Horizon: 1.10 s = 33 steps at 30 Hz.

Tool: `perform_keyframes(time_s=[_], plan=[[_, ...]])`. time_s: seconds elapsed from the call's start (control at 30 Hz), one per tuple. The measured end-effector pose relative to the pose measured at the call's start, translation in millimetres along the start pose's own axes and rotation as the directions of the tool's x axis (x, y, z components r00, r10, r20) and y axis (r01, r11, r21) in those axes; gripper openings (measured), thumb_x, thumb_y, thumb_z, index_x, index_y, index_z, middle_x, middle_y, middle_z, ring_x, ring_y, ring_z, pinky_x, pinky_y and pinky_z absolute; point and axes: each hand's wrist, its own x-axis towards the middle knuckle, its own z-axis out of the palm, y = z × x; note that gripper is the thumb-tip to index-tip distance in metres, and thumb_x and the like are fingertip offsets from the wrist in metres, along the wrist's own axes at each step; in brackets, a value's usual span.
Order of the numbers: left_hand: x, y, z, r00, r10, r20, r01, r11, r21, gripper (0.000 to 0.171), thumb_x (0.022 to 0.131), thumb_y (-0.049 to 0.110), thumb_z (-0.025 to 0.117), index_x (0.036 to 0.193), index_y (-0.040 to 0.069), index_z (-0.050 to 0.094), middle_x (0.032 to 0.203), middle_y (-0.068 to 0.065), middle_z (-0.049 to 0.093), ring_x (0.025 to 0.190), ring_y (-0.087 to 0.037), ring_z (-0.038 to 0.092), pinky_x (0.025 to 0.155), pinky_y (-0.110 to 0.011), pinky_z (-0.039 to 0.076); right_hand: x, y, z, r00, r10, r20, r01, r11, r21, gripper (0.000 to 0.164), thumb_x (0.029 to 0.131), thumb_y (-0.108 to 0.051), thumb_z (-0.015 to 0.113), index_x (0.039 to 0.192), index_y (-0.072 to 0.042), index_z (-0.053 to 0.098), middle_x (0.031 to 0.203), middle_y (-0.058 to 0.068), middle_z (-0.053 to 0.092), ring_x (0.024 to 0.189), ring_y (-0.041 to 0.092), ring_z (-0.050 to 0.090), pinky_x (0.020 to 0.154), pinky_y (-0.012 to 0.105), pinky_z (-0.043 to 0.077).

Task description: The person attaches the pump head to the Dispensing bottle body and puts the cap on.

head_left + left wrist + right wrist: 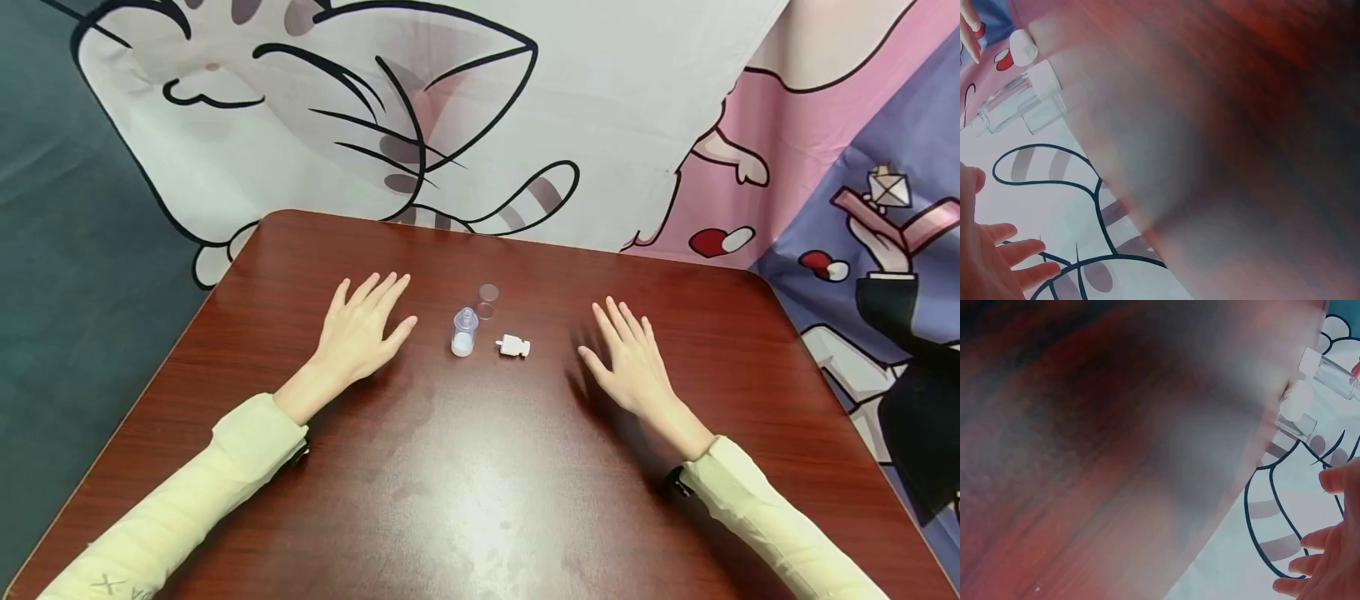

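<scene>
Clear bottle (464,332) is stood upright on the bench (420,517), between the two hands; its cylindrical, glassy, faintly blue-tinted wall is narrowed to a neck at the top, and opaque white is shown in its lower part. Just behind it, a short, colourless, tube-shaped cap (487,302) is placed on end, its rim picked out as a thin circle. To the right, a small white nozzle piece (513,346) is laid on its side, stubby and smooth, with a thin tip pointed toward the bottle. Nothing is grasped by the left hand (362,331) or the right hand (628,358); both are held palm down with fingers extended, apart from the pieces. The bench is finished in glossy, reddish-brown wood grain, with rounded far corners. It is backed by creased cloth (637,100), printed with bold black cartoon outlines.
</scene>
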Motion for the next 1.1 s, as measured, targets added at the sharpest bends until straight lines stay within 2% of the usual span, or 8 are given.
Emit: perform_keyframes(time_s=[0.13, 0.33, 0.57, 0.8, 1.1], plan=[[0.3, 1.2, -0.5, 1.000, 0.001, -0.020, -0.001, 1.000, -0.023, 0.060, 0.096, 0.046, 0.048, 0.146, 0.016, 0.039, 0.147, -0.011, 0.046, 0.138, -0.032, 0.038, 0.116, -0.057, 0.018, 2, -1, 1, 0.998, -0.028, -0.052, 0.030, 0.999, 0.035, 0.061, 0.091, -0.034, 0.059, 0.143, -0.005, 0.043, 0.154, 0.016, 0.032, 0.141, 0.038, 0.031, 0.116, 0.057, 0.021], [1.2, 4.3, -1.2, 0.998, 0.001, -0.056, -0.005, 0.998, -0.057, 0.058, 0.094, 0.046, 0.051, 0.142, 0.014, 0.045, 0.140, -0.010, 0.053, 0.133, -0.032, 0.044, 0.115, -0.055, 0.022, 6, -3, 1, 0.984, -0.088, -0.155, 0.100, 0.992, 0.072, 0.049, 0.088, -0.027, 0.065, 0.130, -0.003, 0.055, 0.149, 0.017, 0.040, 0.132, 0.040, 0.041, 0.111, 0.054, 0.030], [3.2, 8.4, -0.7, 0.999, -0.021, -0.044, 0.017, 0.996, -0.092, 0.059, 0.093, 0.049, 0.052, 0.140, 0.013, 0.047, 0.133, -0.011, 0.059, 0.128, -0.029, 0.050, 0.114, -0.051, 0.025, 12, -9, 0, 0.968, -0.124, -0.220, 0.150, 0.983, 0.105, 0.040, 0.086, -0.023, 0.068, 0.122, -0.006, 0.061, 0.144, 0.013, 0.048, 0.123, 0.035, 0.048, 0.097, 0.054, 0.039], [5.7, 13.3, 1.6, 0.999, -0.015, -0.030, 0.011, 0.990, -0.141, 0.061, 0.091, 0.050, 0.055, 0.139, 0.013, 0.048, 0.133, -0.009, 0.060, 0.124, -0.029, 0.054, 0.112, -0.049, 0.030, 17, -15, 2, 0.957, -0.158, -0.242, 0.188, 0.976, 0.106, 0.037, 0.086, -0.022, 0.068, 0.119, -0.006, 0.063, 0.136, 0.013, 0.055, 0.115, 0.032, 0.051, 0.087, 0.050, 0.043], [9.7, 16.1, 2.6, 1.000, 0.003, -0.010, -0.004, 0.988, -0.155, 0.062, 0.089, 0.051, 0.057, 0.137, 0.012, 0.050, 0.132, -0.007, 0.061, 0.118, -0.031, 0.056, 0.108, -0.048, 0.035, 24, -22, 5, 0.946, -0.181, -0.270, 0.222, 0.967, 0.129, 0.036, 0.086, -0.022, 0.069, 0.118, -0.006, 0.063, 0.129, 0.011, 0.060, 0.106, 0.029, 0.054, 0.085, 0.046, 0.046]])
